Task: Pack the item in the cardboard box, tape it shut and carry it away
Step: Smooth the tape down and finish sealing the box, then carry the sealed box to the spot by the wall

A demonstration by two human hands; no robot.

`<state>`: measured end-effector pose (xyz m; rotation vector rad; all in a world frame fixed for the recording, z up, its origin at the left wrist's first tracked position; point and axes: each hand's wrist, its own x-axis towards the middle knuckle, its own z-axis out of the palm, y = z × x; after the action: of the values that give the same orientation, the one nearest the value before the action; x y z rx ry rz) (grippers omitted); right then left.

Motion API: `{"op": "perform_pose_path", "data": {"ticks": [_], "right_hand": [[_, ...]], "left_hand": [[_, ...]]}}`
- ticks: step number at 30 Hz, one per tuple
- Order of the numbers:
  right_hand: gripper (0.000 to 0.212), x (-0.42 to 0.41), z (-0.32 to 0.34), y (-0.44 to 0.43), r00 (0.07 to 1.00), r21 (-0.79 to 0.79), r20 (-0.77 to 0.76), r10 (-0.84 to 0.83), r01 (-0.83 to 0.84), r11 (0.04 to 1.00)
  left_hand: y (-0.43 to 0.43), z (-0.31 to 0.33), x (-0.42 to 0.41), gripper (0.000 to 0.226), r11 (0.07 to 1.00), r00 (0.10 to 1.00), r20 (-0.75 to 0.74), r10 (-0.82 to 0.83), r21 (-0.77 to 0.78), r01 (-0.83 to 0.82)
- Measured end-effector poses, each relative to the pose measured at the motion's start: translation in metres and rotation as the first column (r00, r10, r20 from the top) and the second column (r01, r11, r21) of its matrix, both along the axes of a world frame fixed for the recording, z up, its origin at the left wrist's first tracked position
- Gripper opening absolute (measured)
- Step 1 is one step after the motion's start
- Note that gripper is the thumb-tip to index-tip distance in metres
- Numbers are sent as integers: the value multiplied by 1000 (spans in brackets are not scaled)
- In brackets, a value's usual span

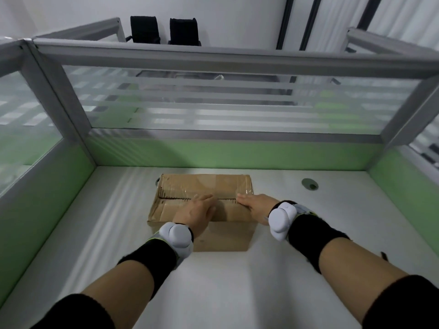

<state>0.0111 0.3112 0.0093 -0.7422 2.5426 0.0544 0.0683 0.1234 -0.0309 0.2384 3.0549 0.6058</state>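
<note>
"Both flaps are down on the cardboard box (190, 186), mid-desk (237, 293). The left hand (194, 213) and right hand (255, 206) lie flat, fingers straight, pressing beside the seam."

"I'd press evenly, so the edges meet before taping."

"Any tape on yet? The item?"

"There's a gloss near the right end, but I can't be sure. The item's out of sight."

White desk (225, 293) inside a grey and green office booth.
Smooth top with a round grey hole (310, 184) at the back right; low green panels (237, 153) on three sides, striped frosted glass (213, 103) above them, held in a thick grey frame (213, 55). Behind the booth, two black chairs (145, 29) against a plain white wall (237, 15), and dark posts (285, 20) to the right. Soft, even light.
</note>
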Motion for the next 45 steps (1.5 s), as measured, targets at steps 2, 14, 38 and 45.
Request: {"op": "perform_pose_path", "data": {"ticks": [2,14,38,45], "right_hand": [[56,0,1,5,1000,12,-8,-3,3,1000],[52,1,10,5,999,46,46,-17,15,999],[108,30,-43,43,909,-321,276,-313,395,861],[101,34,-73,38,914,-531,255,-315,405,744]], "left_hand": [[8,0,-1,34,1000,1000,-4,6,-21,-6],[9,-1,1,35,999,999,18,35,-11,-35],[-100,-38,74,102,779,849,131,512,344,-523],[-100,-64,66,100,758,861,205,466,410,-508]]}}
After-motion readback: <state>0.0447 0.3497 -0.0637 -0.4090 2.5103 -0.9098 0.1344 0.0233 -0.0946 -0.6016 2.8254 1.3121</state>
